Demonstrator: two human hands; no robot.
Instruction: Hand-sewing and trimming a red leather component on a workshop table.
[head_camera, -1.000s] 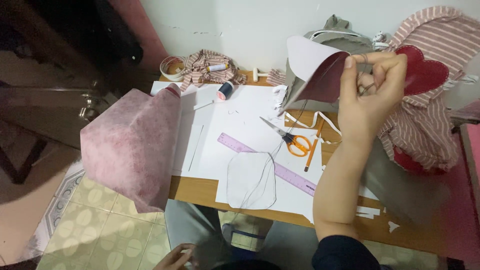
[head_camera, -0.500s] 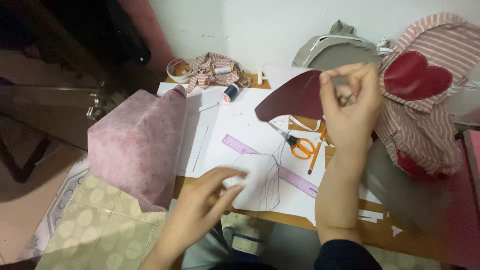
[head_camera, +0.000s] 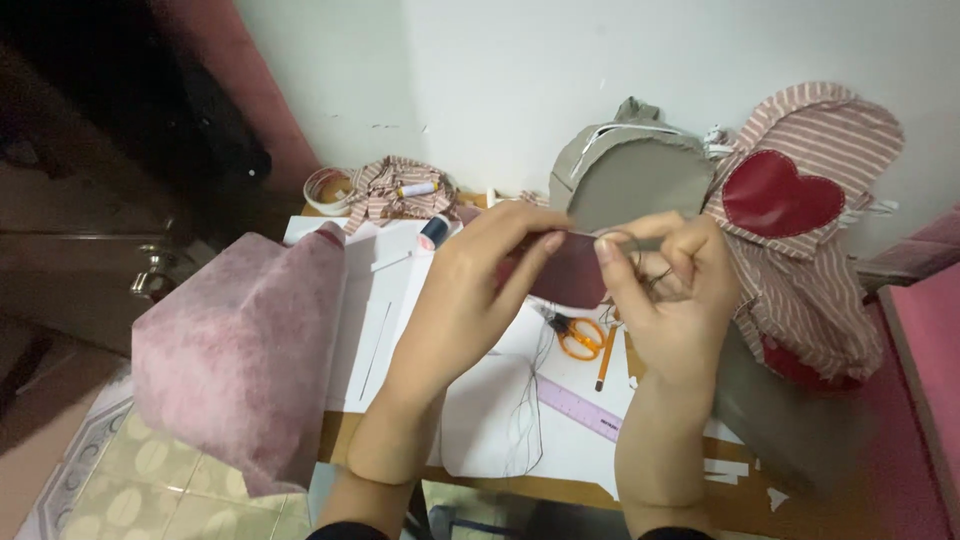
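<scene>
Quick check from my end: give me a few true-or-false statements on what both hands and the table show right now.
1. Both hands hold the dark red fabric piece. True: the left hand and right hand pinch it from either side.
2. The orange scissors are in the right hand. False: they lie on the white paper below the hands.
3. A purple ruler lies on the paper. True.
4. The red heart patch sits on plain grey cloth. False: it sits on striped fabric.
5. The pink bag stands at the table's right end. False: it is at the left end.
</scene>
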